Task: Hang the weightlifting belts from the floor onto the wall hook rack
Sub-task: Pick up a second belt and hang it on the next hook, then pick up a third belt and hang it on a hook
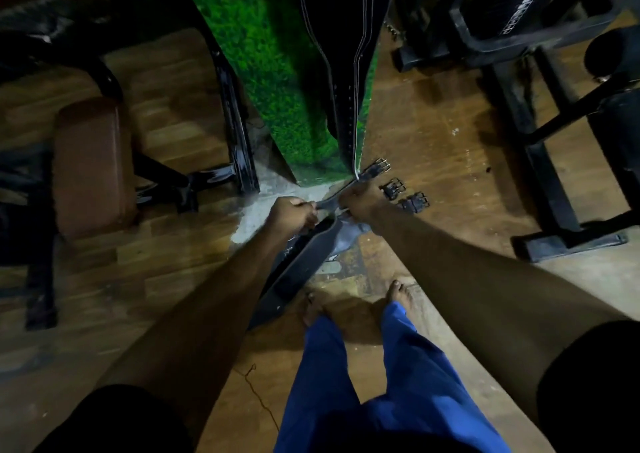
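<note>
Dim indoor shot, wide-angle head cam, heavy barrel distortion.

Brightest patch is the green wall panel (263, 72) at top centre; the wooden floor (433, 134) beside it gets a warm mid-level light. Corners fall off to near black: the equipment frame (540, 113) at right and the left edge lose almost all detail. Glare streaks show on the glossy black bar (235, 120). Soft shadows lie on the floor right of the wall panel and under the bare feet (394, 297). Straight edges bow outward near the borders, and both forearms look stretched. Overall soft and noisy; the buckles (405, 196) are barely resolved.
</note>
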Tool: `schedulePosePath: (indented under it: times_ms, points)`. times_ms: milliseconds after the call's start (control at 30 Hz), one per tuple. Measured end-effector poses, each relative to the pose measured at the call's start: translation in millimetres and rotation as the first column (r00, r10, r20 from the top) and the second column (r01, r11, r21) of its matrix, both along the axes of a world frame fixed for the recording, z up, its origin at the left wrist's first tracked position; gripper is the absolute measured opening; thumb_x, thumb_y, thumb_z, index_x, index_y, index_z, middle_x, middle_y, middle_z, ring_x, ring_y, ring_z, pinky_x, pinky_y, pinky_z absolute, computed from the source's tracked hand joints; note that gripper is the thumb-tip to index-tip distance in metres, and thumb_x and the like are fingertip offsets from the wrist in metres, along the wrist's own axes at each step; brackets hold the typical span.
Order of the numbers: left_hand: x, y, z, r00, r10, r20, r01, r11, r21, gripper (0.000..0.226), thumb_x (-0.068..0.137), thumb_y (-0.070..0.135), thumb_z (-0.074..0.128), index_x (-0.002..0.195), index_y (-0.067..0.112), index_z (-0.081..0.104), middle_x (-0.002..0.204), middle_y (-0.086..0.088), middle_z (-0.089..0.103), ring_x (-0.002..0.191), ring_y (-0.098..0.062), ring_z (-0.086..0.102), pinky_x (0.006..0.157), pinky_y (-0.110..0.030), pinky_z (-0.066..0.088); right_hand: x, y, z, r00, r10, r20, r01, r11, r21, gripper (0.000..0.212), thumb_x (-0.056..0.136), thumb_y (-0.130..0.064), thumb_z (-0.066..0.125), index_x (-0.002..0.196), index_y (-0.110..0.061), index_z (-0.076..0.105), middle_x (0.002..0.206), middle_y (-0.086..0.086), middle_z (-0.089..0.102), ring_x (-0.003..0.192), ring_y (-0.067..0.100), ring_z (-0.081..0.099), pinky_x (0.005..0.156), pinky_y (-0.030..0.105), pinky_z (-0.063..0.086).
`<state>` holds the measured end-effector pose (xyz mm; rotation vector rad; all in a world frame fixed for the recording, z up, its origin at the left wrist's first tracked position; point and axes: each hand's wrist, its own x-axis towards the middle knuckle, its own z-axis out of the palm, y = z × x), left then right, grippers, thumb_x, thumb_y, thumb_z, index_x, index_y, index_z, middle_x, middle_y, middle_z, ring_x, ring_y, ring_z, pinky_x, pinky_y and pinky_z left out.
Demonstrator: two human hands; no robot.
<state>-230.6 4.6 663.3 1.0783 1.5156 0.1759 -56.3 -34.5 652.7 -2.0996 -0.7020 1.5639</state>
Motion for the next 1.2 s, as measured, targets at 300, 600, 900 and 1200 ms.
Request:
schedulePosePath:
  times_ms: [300, 600, 900, 1200]
  points:
    - [-11, -15, -52, 0.997, -0.07, 0.034, 0.07, 0.998, 0.007, 0.02, 0.098, 0.016, 0.057, 0.098, 0.0, 0.069, 0.088, -0.021, 0.068, 0.077, -0.03, 0.062, 0.067, -0.039, 0.047, -15, -15, -59, 0.985, -0.09, -0.15, 0.073, 0.991, -0.115, 0.019, 0.094, -0.012, 0.065, 0.075, -0.01, 0.064, 0.067, 0.013, 0.059, 0.054, 0.024, 0.053, 0.052, 0.028, 0.04]
    - [0, 40, -197, 0.963, -0.246, -0.11, 0.254, 0.965, 0.062, 0.031, 0.094, 0.027, 0.061, 0.085, -0.002, 0.068, 0.075, -0.021, 0.062, 0.067, -0.024, 0.056, 0.064, -0.036, 0.041, -5, 38, -204, 0.972, -0.152, -0.177, 0.118, 0.975, -0.191, 0.024, 0.097, -0.011, 0.059, 0.074, -0.006, 0.062, 0.074, 0.016, 0.06, 0.054, 0.024, 0.052, 0.053, 0.026, 0.038]
    - [35, 91, -434, 0.955, -0.264, -0.137, 0.283, 0.949, 0.139, 0.016, 0.09, 0.017, 0.068, 0.103, 0.008, 0.071, 0.097, -0.012, 0.072, 0.093, -0.027, 0.067, 0.081, -0.032, 0.051, 13, 71, -435, 0.948, -0.272, -0.167, 0.239, 0.952, -0.191, 0.012, 0.095, -0.021, 0.067, 0.086, -0.012, 0.067, 0.088, 0.015, 0.068, 0.076, 0.026, 0.061, 0.065, 0.032, 0.05]
    - [69, 167, -642, 0.812, -0.48, -0.331, 0.533, 0.842, 0.086, 0.032, 0.098, 0.016, 0.058, 0.128, 0.005, 0.062, 0.136, -0.018, 0.061, 0.123, -0.037, 0.058, 0.099, -0.037, 0.048, 14, 112, -619, 0.932, -0.282, -0.23, 0.244, 0.953, -0.179, 0.036, 0.098, -0.028, 0.062, 0.13, -0.021, 0.047, 0.1, 0.01, 0.066, 0.091, 0.024, 0.062, 0.083, 0.04, 0.054]
